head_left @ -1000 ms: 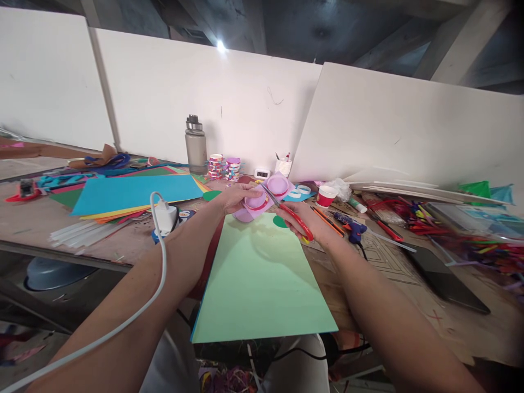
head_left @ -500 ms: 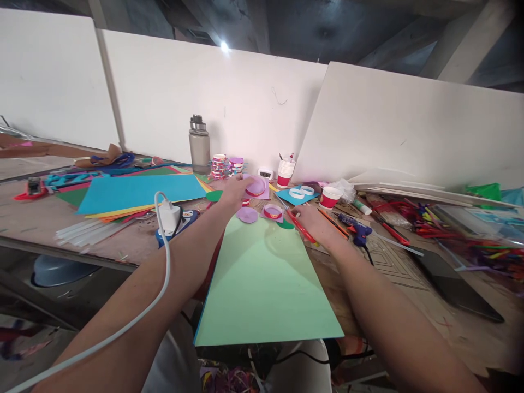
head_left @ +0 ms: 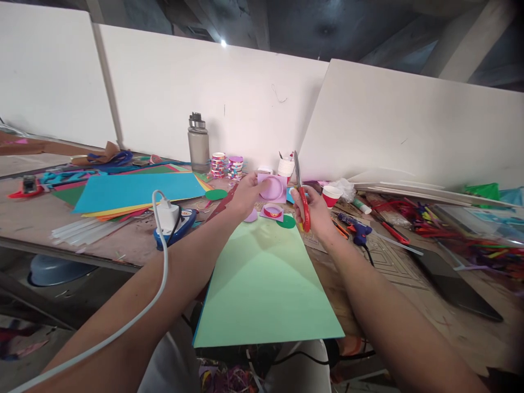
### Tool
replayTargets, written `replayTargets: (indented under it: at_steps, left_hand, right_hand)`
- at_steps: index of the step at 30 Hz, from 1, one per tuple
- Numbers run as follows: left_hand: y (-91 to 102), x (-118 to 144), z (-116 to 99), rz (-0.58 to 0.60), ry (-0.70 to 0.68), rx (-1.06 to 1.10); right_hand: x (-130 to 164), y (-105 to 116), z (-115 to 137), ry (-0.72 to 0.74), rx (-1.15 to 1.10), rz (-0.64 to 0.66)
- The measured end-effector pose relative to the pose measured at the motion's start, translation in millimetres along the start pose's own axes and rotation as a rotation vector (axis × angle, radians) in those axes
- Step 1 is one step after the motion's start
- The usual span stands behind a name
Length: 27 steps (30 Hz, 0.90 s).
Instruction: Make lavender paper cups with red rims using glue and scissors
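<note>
Head view: purple paper (head_left: pixel 273 187) in left hand (head_left: pixel 245 194), beside scissors (head_left: pixel 302 199).

Even, bright light, one ceiling lamp's glare, dark rafters, wide-angle bending at edges.

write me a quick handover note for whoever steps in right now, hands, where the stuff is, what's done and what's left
Left hand: holds a purple paper piece with a ring on it, lifted above the table.
Right hand: grips red-handled scissors, blades pointing up, not in the paper.
On the table: a second purple square with a red ring at the far edge of the light green sheet, a green paper circle beside it, a purple circle under the left hand.
Done: a few circles lie cut out.
Left: the held piece looks square-cornered, so probably uncut.
</note>
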<state>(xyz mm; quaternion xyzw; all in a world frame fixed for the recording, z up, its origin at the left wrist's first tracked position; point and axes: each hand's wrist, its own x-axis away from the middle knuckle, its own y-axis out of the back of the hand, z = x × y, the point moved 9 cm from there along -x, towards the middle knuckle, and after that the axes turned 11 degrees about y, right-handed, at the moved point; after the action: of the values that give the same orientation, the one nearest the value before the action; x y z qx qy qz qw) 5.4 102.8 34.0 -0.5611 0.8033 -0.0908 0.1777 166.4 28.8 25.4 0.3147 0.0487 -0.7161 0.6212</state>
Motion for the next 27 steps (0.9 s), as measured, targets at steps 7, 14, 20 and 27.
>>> replayTargets:
  at_steps: [7, 14, 20, 27]
  left_hand:
    - [-27.1, 16.4, -1.9, 0.159, -0.006, -0.022]
    - [-34.5, 20.2, -2.1, 0.237, -0.024, -0.067]
    - [-38.8, 22.9, 0.8, 0.289, 0.037, -0.115]
    - [-36.7, 19.3, 3.9, 0.308, 0.126, -0.013]
  right_hand:
    - [0.9, -1.7, 11.3, 0.092, -0.047, -0.086]
    - [2.5, 3.3, 15.1, 0.149, 0.062, -0.132]
    - [1.8, 15.0, 16.5, 0.141, 0.112, -0.212]
    - [2.9, 20.3, 24.9, 0.169, -0.023, -0.288]
